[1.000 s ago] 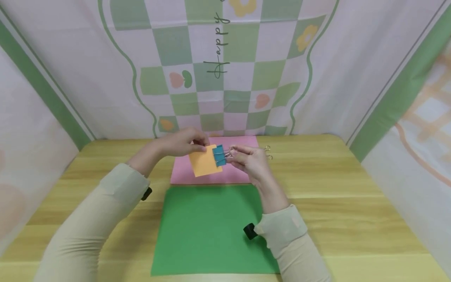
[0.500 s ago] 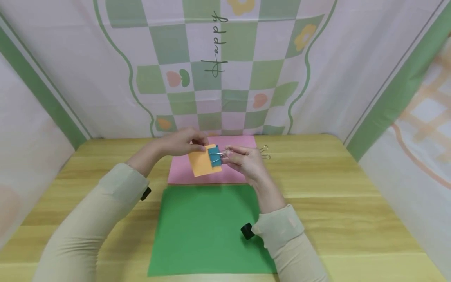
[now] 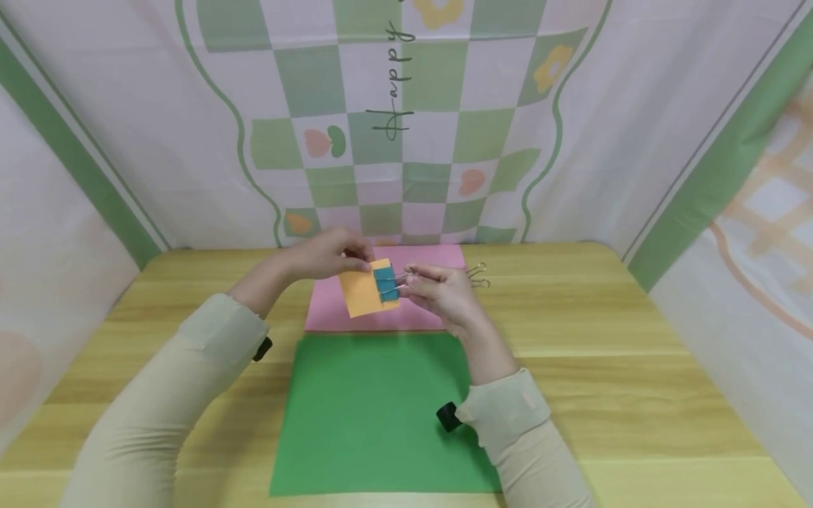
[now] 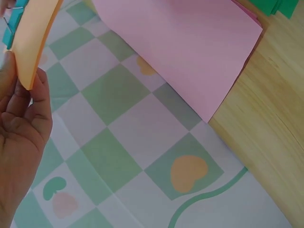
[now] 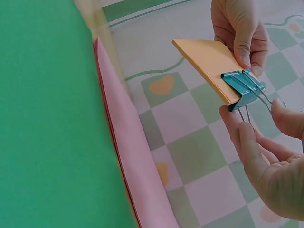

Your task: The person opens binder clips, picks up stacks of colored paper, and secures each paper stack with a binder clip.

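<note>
My left hand pinches an orange pad of paper by its upper edge, thumb on the near face. A teal binder clip sits over the pad's right edge. Its wire handles are between the thumb and fingers of my right hand. In the right wrist view, the clip straddles the edge of the pad, with one handle on each side and the right thumb against the upper one. The left wrist view catches only part of the clip, beside the pad.
Beneath the hands, pink paper lies at the table's back edge, with green paper in front of it. Silver wire handles of another clip show beyond my right hand, the rest hidden. A patterned cloth hangs behind the wooden table.
The binder clip has moved left, farther over the pad's edge, and my right hand has shifted left with it. My left hand keeps its grip on the pad, nearly still.
</note>
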Demonstrator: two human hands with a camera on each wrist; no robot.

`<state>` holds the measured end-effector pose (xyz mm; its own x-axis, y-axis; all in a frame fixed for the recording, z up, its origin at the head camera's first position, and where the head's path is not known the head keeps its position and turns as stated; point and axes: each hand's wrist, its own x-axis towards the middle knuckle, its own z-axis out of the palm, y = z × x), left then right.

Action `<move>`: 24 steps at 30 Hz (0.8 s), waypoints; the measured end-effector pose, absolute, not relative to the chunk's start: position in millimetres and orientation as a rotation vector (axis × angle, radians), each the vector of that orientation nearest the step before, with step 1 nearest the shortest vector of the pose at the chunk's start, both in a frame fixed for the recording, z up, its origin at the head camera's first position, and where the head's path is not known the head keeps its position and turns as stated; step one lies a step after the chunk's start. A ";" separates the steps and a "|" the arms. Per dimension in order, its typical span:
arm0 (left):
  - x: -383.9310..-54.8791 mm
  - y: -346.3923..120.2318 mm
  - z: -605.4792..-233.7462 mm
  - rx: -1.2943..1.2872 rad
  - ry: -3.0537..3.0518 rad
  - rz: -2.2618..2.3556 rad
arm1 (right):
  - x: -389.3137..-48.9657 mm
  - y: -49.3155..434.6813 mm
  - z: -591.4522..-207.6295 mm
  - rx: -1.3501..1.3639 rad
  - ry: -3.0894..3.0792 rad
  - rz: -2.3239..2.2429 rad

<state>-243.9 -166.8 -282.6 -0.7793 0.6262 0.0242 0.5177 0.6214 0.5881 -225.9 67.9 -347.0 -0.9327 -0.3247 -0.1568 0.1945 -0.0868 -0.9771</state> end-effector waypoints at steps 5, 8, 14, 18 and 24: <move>-244.6 -168.0 -281.5 0.963 2.652 0.875 | -224.9 70.2 -345.8 -0.182 1.826 -2.054; -244.7 -168.7 -281.1 0.950 2.646 0.872 | -225.3 71.6 -346.4 -0.222 1.806 -2.029; -244.8 -171.5 -279.3 0.966 2.616 0.879 | -226.4 74.8 -348.3 -0.311 1.741 -1.973; -244.1 -173.1 -277.9 0.981 2.601 0.886 | -226.7 75.8 -349.1 -0.295 1.700 -1.959; -242.3 -179.8 -279.8 0.973 2.576 0.892 | -227.2 77.9 -350.3 -0.341 1.710 -1.940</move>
